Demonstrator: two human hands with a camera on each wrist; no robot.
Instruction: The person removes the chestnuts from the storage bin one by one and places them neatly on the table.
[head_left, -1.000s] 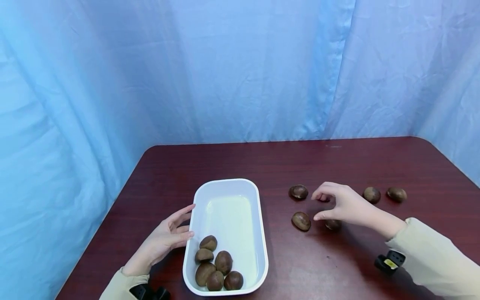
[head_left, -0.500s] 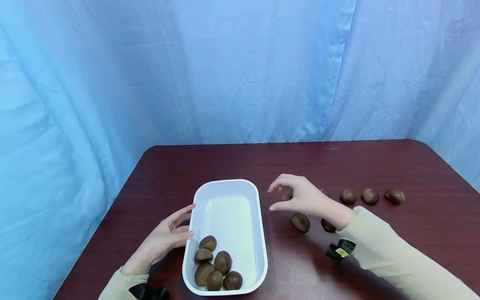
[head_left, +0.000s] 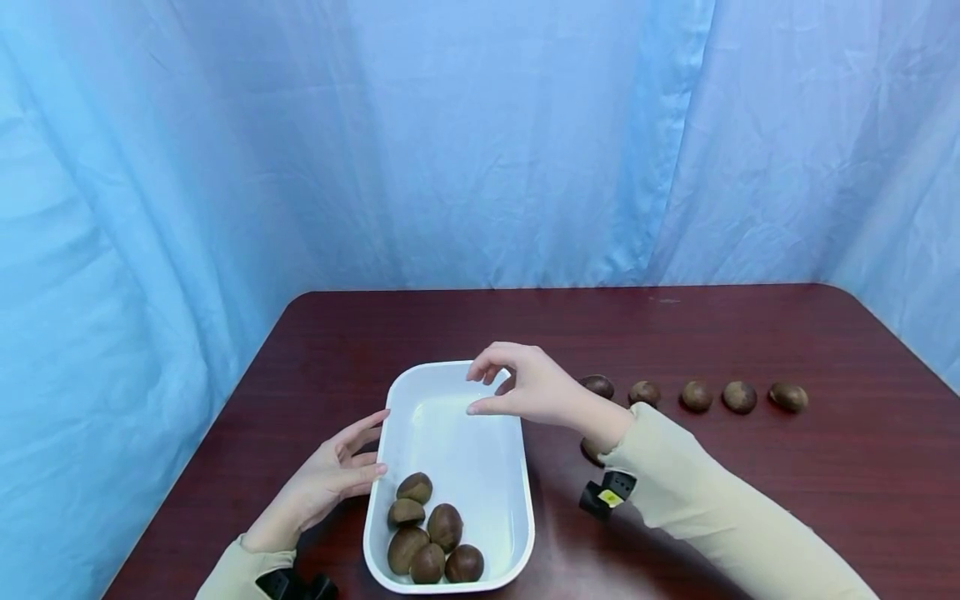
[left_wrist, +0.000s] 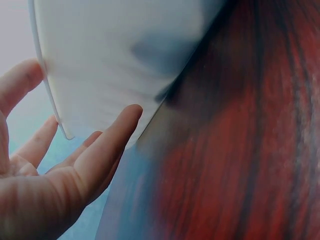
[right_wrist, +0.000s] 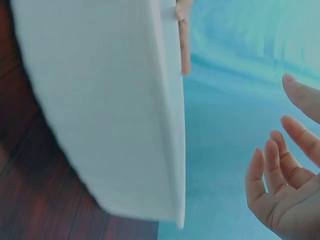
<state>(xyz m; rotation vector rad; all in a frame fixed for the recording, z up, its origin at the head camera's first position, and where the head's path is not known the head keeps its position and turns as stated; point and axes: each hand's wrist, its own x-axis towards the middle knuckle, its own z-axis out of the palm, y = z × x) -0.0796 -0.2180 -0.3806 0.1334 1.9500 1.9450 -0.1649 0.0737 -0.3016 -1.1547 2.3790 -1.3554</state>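
A white rectangular tray (head_left: pixel 483 475) lies on the table with several brown chestnuts (head_left: pixel 445 527) gathered at its near end. My left hand (head_left: pixel 333 475) touches the tray's left side with extended fingertips; the left wrist view has the fingers (left_wrist: pixel 107 150) against the outer wall. Over the tray's far right corner hovers my right hand (head_left: pixel 536 387), its thumb and fingers loosely bent and apart. Nothing sits between those fingers (right_wrist: pixel 255 165) in the right wrist view. A chestnut (head_left: pixel 591 452) on the table is partly covered by the right sleeve.
To the right of the tray, several more chestnuts (head_left: pixel 696 396) form a loose row across the dark red-brown table (head_left: pixel 750 467). Blue curtains (head_left: pixel 480 167) hang behind the table and along both sides. A small black device (head_left: pixel 607 493) is strapped at the right wrist.
My right hand has travelled left, from above the loose chestnuts to over the tray, empty. Its sleeve now covers chestnuts that showed before. The left hand and tray have stayed put.
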